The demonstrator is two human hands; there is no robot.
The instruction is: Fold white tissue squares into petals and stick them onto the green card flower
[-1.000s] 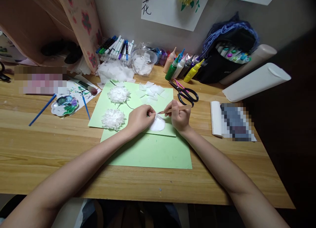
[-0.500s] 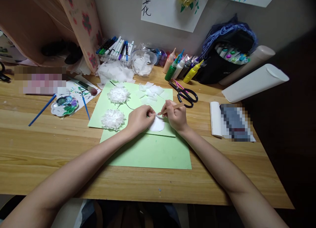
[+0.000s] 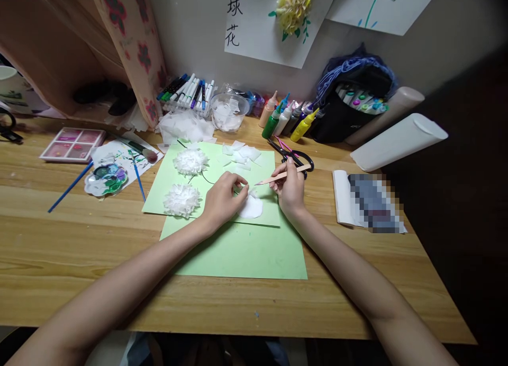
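Observation:
My right hand [image 3: 291, 189] is closed around a pale wooden pencil [image 3: 286, 174], its point aimed left, just above the green card [image 3: 214, 197]. My left hand [image 3: 226, 194] rests on the card with curled fingers near the tip; whether a scrap of tissue is between them is hidden. Beside its fingertips lies a round white paper disc [image 3: 251, 208] with a small white tuft at its upper edge. To the left are two ruffled white paper flowers, one upper [image 3: 191, 161] and one lower [image 3: 182, 200]. Loose white tissue squares [image 3: 242, 155] lie behind my hands.
Black-handled scissors [image 3: 305, 158] lie right of the card, in front of several paint bottles [image 3: 305, 125]. A clear tub [image 3: 229, 112] of tissue pieces and markers [image 3: 190, 93] stand behind. Left are a paint palette [image 3: 106, 180] and brushes [image 3: 71, 186]; right, a white tube [image 3: 399, 142].
The pencil has drawn back slightly to the right, away from my left fingertips and the tissue. My left fingers have loosened a little. The view has tilted upward.

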